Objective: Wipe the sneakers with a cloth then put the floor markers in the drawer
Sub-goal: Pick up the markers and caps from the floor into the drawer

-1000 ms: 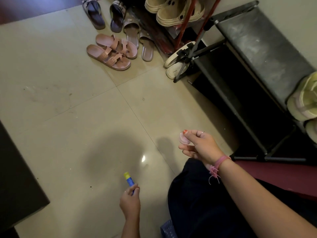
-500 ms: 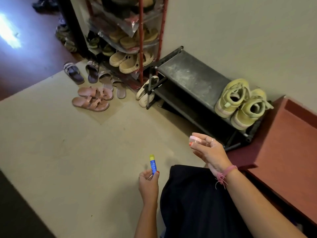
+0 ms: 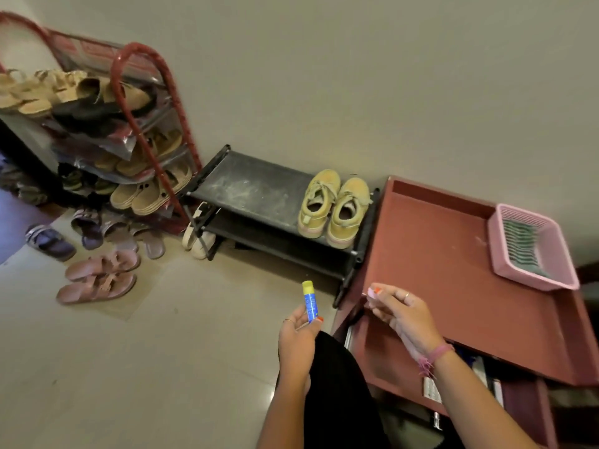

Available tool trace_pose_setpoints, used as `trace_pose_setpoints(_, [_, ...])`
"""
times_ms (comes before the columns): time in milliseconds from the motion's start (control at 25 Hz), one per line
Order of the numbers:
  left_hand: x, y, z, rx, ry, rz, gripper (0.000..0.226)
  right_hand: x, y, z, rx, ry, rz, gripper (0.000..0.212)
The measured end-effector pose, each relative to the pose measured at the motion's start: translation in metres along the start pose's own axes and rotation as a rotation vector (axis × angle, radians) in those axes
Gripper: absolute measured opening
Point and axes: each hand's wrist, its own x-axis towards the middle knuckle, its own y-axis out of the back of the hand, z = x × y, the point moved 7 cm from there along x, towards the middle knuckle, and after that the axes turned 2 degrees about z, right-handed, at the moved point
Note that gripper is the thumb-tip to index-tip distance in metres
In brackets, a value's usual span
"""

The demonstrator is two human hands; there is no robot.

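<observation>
My left hand (image 3: 298,341) grips a blue stick with a yellow cap (image 3: 309,300), held upright above the floor. My right hand (image 3: 402,314) pinches a small pink round piece (image 3: 371,291) at its fingertips, over the front corner of the reddish-brown cabinet (image 3: 453,270). Below that hand the cabinet's drawer (image 3: 389,367) stands open, with a few items showing inside under my forearm. A pair of yellow-green sneakers (image 3: 334,209) sits on the right end of the low black shoe rack (image 3: 252,186) against the wall. A striped green cloth (image 3: 522,244) lies in a pink basket.
The pink basket (image 3: 505,270) stands on the cabinet top at the right. A tall red-framed shoe rack (image 3: 123,140) full of sandals stands at the left. Pink sandals (image 3: 97,277) and other slippers lie on the tiled floor. My dark-clothed lap fills the bottom centre.
The view has swung up and right, bringing the cabinet, open drawer and basket into sight. Both hands have risen and moved toward the cabinet, each still holding its piece.
</observation>
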Motion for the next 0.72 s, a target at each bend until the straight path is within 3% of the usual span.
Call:
trace_pose_setpoints(320, [-0.047,-0.099,-0.027,0.194,0.111,-0.303,0.027,-0.016,0.108,0.021,0.008,-0.026,0.116,0.016])
trace_pose_setpoints(720, [-0.046,-0.141,-0.09,0.73,0.199,-0.326,0.019,-0.003,0.202,0.1,-0.467,-0.171,0.144,0.027])
